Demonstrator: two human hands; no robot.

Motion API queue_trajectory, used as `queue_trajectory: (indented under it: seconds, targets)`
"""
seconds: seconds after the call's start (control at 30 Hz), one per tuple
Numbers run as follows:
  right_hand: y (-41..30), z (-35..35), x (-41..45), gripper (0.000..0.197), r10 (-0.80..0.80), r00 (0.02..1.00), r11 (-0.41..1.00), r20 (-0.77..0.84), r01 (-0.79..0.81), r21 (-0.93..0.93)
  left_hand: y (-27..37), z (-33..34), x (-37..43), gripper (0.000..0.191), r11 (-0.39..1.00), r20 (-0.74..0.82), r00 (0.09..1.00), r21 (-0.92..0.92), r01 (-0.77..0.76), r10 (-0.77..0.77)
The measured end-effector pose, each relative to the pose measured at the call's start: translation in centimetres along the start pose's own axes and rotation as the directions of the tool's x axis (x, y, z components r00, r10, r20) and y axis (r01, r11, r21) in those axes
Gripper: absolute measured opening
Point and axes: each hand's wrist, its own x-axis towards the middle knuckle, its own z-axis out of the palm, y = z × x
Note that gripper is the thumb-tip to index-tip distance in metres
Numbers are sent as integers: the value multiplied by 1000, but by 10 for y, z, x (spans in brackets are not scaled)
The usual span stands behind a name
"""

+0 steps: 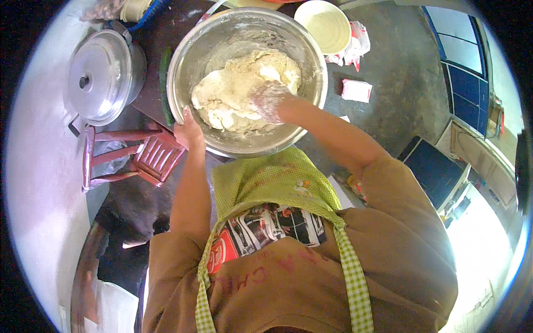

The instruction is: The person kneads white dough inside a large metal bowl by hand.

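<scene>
In front of me sits a large metal bowl, its inner wall smeared with flour. A big lumpy mass of dough lies in it, with loose white flour on parts of its surface. My left hand grips the bowl's rim at the near left, thumb over the edge. My right hand, coated in flour and slightly blurred, presses into the right side of the dough; its fingers are partly hidden there. A green cucumber lies close along the bowl's left side.
A lidded metal pot stands at the left. Below it is a reddish wooden chair. To the right of the bowl are a pale round bowl, a plastic bag and a small white-and-pink box.
</scene>
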Motion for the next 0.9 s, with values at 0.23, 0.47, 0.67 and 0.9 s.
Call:
queue_trajectory:
  seconds: [0.23, 0.47, 0.67, 0.9]
  targets:
    - [-36, -41, -29, 25, 49, 979, 999, -197, -45, 26, 24, -14, 17, 63, 970, 139, 961, 7, -242, 239]
    - [29, -18, 211, 34, -152, 988, 921, -28, 132, -366, 72, -1, 69, 60, 870, 233, 879, 179, -460, 417]
    - [12, -17, 264, 56, 122, 964, 986, 235, -145, 82, 84, -6, 56, 63, 882, 242, 912, 262, -391, 332]
    - [-46, -38, 148, 43, -28, 973, 1000, 231, 29, -2, 82, -9, 60, 63, 876, 222, 907, 258, -408, 357]
